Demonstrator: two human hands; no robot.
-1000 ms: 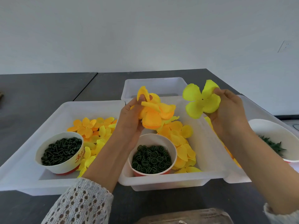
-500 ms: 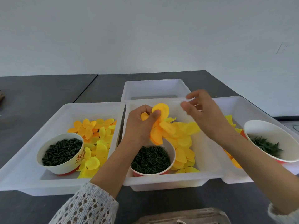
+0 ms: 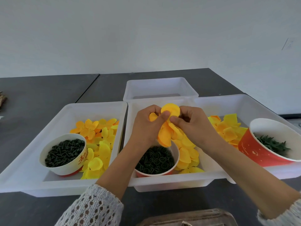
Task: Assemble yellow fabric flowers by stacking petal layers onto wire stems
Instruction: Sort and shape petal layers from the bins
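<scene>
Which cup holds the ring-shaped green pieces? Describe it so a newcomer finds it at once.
Start at the middle tray of the three in front. The cup stands at its near edge, just below both hands. Unlike the left cup of rod-like bits and the right cup of leafy sprigs, it holds rings.

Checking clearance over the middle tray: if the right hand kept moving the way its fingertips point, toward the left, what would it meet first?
The right hand already pinches the orange petal stack; just beyond it would likely meet the left hand gripping the same stack, though depth is unclear.
</scene>
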